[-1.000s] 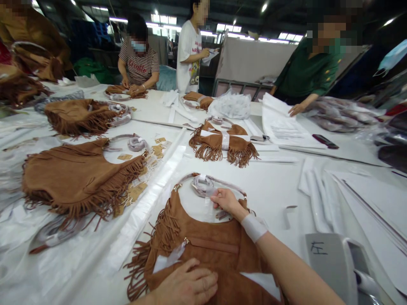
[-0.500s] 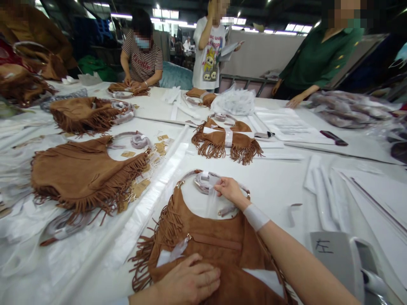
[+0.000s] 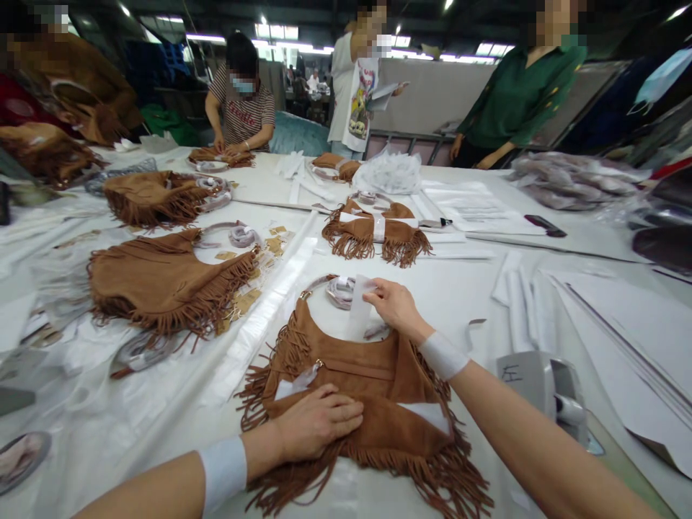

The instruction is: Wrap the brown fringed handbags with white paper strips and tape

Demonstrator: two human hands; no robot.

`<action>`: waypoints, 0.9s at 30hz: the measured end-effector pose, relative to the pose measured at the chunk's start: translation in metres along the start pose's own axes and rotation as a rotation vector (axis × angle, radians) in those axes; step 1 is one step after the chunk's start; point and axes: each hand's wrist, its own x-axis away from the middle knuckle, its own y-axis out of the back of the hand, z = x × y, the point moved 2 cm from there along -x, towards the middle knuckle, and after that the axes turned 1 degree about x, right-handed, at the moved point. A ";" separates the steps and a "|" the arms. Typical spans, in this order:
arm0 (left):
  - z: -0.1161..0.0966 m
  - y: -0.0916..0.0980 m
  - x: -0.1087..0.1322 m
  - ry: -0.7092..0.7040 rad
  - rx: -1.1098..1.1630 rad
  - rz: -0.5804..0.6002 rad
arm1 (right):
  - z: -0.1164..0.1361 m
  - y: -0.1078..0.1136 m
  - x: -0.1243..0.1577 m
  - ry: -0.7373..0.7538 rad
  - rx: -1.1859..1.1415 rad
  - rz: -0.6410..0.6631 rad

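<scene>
Head view, centre: the brown fringed bag (image 3: pixel 389 429) lies directly before you on the white table (image 3: pixel 454 281), its curved opening away from you and its lower part folded up.
Left hand: your left hand (image 3: pixel 316 422) rests palm down on the folded part of the bag, fingers extended and close together, clasping nothing.
Right hand: your right hand (image 3: pixel 397 310) pinches the upper end of a translucent strip (image 3: pixel 359 306) between thumb and fingers, above the bag's opening; whether the strip's lower end touches the bag, you cannot tell.
Strap: a wrapped coil (image 3: pixel 340 292) lies inside the loop of the handle, just left of the strip.
White paper: a piece (image 3: pixel 424 414) shows at the right end of the fold.
Wrists: a pale band circles each of your wrists.
Right side: a grey dispenser (image 3: pixel 533 382), marked with a dark character, stands near your right forearm.
Beyond the bag: a folded fringed bag (image 3: pixel 378 231) lies bound by a pale band around its middle.
Left side: an unfolded brown bag (image 3: pixel 167 281) lies beside scattered tan tags (image 3: pixel 243 301).
Far edge: a person in a striped shirt (image 3: pixel 241 108) handles another brown item.
</scene>
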 end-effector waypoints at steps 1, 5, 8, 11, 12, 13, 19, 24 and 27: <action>-0.001 0.001 0.001 0.003 -0.002 0.009 | 0.007 0.003 0.015 0.040 -0.006 0.016; -0.003 0.004 0.002 0.018 0.002 0.035 | 0.022 -0.008 0.098 0.185 -0.019 0.062; -0.005 0.004 0.002 0.012 -0.006 0.041 | 0.016 -0.036 0.163 0.317 -0.016 0.028; -0.005 0.001 0.002 0.014 -0.051 0.015 | 0.002 -0.065 0.206 0.402 0.046 -0.016; -0.004 -0.001 0.002 0.013 -0.068 0.004 | -0.002 -0.072 0.214 0.431 0.075 -0.035; -0.004 -0.002 0.003 0.006 -0.084 -0.003 | -0.006 -0.077 0.220 0.458 0.103 -0.055; -0.009 -0.010 0.011 0.082 -0.172 -0.166 | -0.016 -0.086 0.229 0.562 0.216 -0.116; -0.013 -0.015 0.011 0.122 -0.215 -0.249 | -0.008 -0.085 0.232 0.530 0.198 -0.124; -0.010 -0.021 0.011 0.024 -0.210 -0.158 | -0.001 -0.078 0.231 0.523 0.169 -0.041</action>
